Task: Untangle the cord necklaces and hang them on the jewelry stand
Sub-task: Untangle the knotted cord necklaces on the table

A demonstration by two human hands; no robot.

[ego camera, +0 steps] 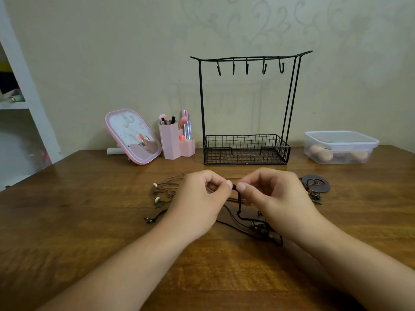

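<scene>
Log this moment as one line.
step: untangling | hands: both pinch dark cord | jewelry stand: hooks bare | necklaces: on table

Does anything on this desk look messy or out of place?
Only the brown cord necklaces, lying in tangled heaps on the wooden table instead of on the black wire jewelry stand, whose hooks hang bare. Both hands, left and right, pinch one dark cord. Nothing looks spilled or broken.
</scene>
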